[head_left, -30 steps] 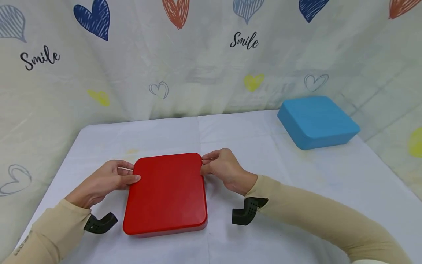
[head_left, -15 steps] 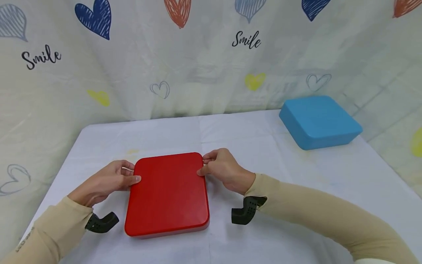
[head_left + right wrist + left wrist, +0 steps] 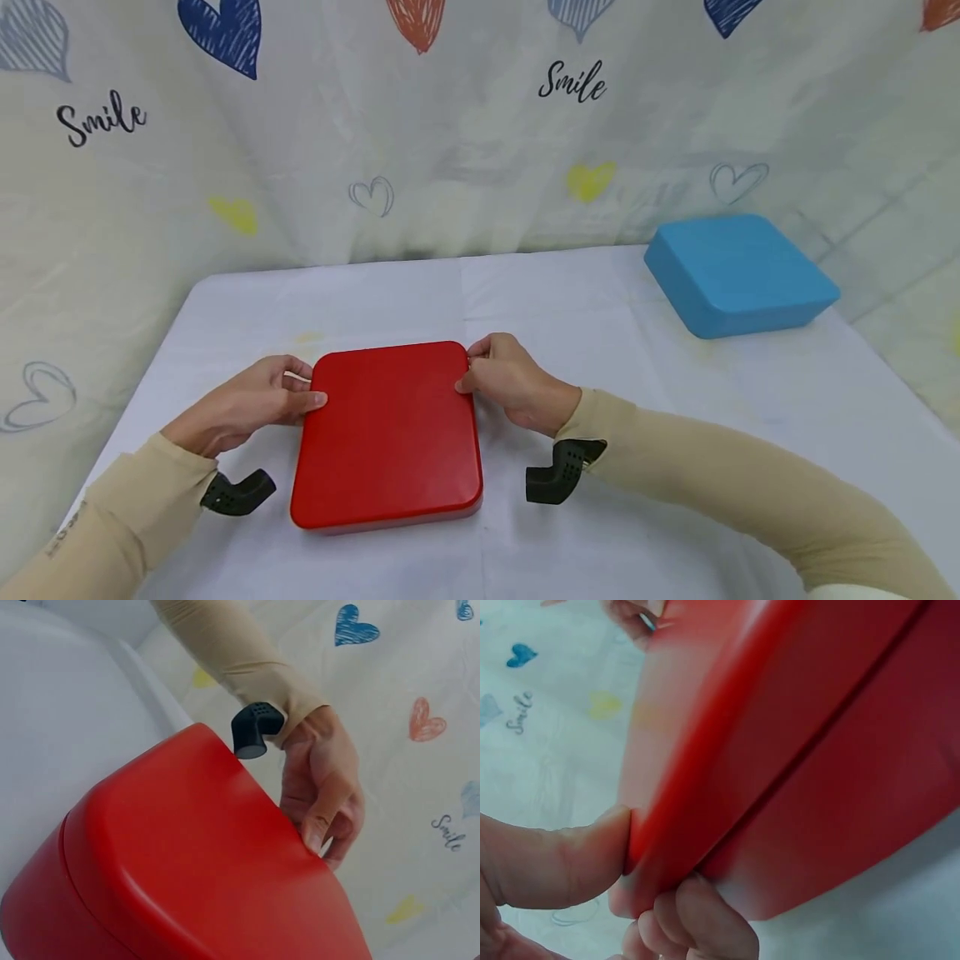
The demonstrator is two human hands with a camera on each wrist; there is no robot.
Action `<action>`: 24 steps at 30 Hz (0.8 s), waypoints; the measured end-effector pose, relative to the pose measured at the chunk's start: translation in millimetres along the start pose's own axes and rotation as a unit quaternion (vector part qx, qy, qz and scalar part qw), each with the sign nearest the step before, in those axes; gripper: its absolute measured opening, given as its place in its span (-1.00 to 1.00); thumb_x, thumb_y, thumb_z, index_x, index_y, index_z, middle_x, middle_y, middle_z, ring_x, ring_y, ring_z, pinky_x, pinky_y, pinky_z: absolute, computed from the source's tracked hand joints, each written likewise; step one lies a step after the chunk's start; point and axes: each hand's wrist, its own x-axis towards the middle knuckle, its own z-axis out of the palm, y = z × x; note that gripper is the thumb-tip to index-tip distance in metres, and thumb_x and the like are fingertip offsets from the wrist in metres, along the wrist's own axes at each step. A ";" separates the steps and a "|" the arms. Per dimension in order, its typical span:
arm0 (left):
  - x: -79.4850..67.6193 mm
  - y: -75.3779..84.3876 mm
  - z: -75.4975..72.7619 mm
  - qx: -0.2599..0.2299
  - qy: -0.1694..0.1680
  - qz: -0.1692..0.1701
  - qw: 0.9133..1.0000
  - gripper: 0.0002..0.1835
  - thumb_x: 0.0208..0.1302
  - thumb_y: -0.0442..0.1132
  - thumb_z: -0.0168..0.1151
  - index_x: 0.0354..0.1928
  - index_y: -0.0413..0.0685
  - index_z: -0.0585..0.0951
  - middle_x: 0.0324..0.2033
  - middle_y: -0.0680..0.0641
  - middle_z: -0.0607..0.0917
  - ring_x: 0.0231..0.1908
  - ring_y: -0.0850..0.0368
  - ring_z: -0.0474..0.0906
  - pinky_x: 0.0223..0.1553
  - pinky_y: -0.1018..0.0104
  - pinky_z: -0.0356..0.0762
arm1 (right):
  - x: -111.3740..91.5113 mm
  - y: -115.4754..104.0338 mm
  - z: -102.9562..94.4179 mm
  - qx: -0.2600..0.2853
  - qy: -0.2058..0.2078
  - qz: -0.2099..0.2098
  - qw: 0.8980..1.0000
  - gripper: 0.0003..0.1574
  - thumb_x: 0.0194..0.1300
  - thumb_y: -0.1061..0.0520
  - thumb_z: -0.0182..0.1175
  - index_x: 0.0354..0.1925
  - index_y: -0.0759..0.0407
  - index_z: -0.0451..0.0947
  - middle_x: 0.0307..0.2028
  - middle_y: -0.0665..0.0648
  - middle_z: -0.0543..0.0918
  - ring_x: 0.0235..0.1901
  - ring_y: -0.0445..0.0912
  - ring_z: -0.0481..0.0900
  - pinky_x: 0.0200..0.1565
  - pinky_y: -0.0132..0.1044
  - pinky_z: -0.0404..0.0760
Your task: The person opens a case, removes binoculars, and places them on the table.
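A red rounded square box (image 3: 390, 442) lies on the white-covered table, its smooth lid (image 3: 727, 742) on top. In the left wrist view a dark seam runs along the side between lid and base. My left hand (image 3: 262, 400) pinches the lid's left edge near the far corner, thumb on top and curled fingertips at the seam. Opposite it, my right hand (image 3: 517, 383) grips the right edge, its thumb over the rim and the other fingers at the side. The right wrist view shows the left hand (image 3: 326, 791) across the lid; the right hand's fingers are out of that view.
A blue box (image 3: 742, 275) of similar shape sits at the table's far right corner. Behind the table (image 3: 555, 300) hangs a pale curtain (image 3: 465, 125) printed with hearts. Black camera mounts (image 3: 555, 471) jut out below both wrists.
The right thumb has come from the box's side edge onto the top of the lid. The left hand keeps its hold. The whole head view has shifted slightly.
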 end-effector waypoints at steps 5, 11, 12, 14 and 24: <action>-4.4 2.4 -4.9 0.010 -0.006 -0.006 1.000 -0.33 0.45 -0.13 0.26 0.37 -0.41 0.24 0.02 -0.16 0.70 -0.13 0.09 0.70 0.05 0.13 0.74 | -3.3 -1.7 -1.9 -0.014 -0.003 -0.005 1.000 -0.50 0.26 0.34 0.27 0.14 0.32 0.39 0.03 0.22 0.61 0.00 0.00 0.55 -0.03 -0.25 0.50; -10.5 1.0 -3.0 -0.002 -0.004 -0.019 1.000 -0.27 0.45 -0.05 0.28 0.39 -0.41 0.25 0.00 -0.13 0.74 -0.13 0.09 0.70 0.00 0.22 0.76 | -4.8 -0.1 -4.5 -0.006 -0.007 -0.011 1.000 -0.46 0.29 0.32 0.27 0.21 0.33 0.39 0.11 0.24 0.59 0.04 0.01 0.60 0.14 -0.18 0.60; -11.3 0.6 -2.1 -0.003 -0.003 -0.021 1.000 -0.28 0.45 -0.03 0.28 0.38 -0.41 0.26 -0.01 -0.12 0.74 -0.14 0.09 0.70 -0.02 0.24 0.76 | -4.9 0.3 -4.9 -0.005 -0.007 -0.011 1.000 -0.45 0.29 0.32 0.27 0.22 0.33 0.39 0.11 0.24 0.60 0.04 0.01 0.61 0.16 -0.17 0.61; -13.2 -0.5 0.0 -0.008 0.000 -0.026 1.000 -0.29 0.45 -0.01 0.28 0.35 -0.40 0.29 -0.05 -0.10 0.75 -0.15 0.09 0.70 -0.07 0.28 0.76 | -5.3 1.0 -5.4 -0.002 -0.008 -0.011 1.000 -0.45 0.30 0.32 0.26 0.23 0.32 0.40 0.12 0.24 0.60 0.04 0.01 0.62 0.17 -0.15 0.62; -30.8 -7.1 9.7 -0.023 0.010 -0.045 0.999 -0.37 0.45 0.00 0.27 0.26 -0.39 0.38 -0.05 -0.09 0.75 -0.20 0.11 0.77 -0.10 0.28 0.77 | -14.3 1.8 -10.7 0.003 -0.021 -0.019 1.000 -0.44 0.29 0.28 0.27 0.25 0.32 0.45 0.08 0.22 0.66 -0.10 -0.04 0.67 0.13 -0.16 0.69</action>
